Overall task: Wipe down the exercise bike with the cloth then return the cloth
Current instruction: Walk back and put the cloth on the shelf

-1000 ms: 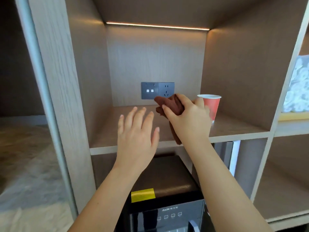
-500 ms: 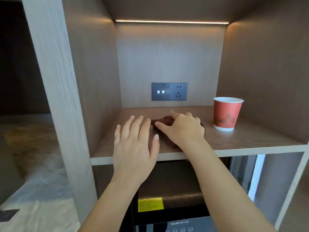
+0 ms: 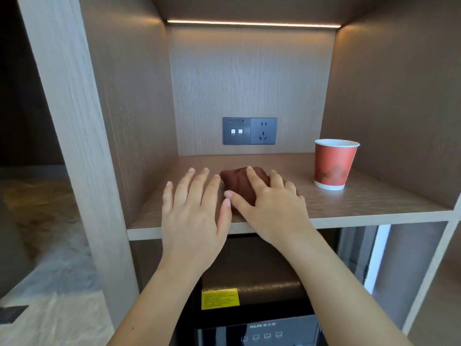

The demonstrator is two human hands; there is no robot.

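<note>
The dark brown cloth lies bunched on the wooden shelf, near its middle. My right hand rests on top of the cloth with fingers spread over it, pressing it down rather than gripping. My left hand hovers open just left of the cloth, fingers apart, its thumb almost touching the right thumb. The exercise bike is not in view.
A red paper cup stands upright on the shelf to the right of the cloth. A grey socket panel sits on the back wall. Below the shelf is a dark appliance with a yellow label. Shelf walls close in left and right.
My right hand brought the cloth down from mid-air onto the shelf and now lies flat over it. My left hand moved forward beside it.
</note>
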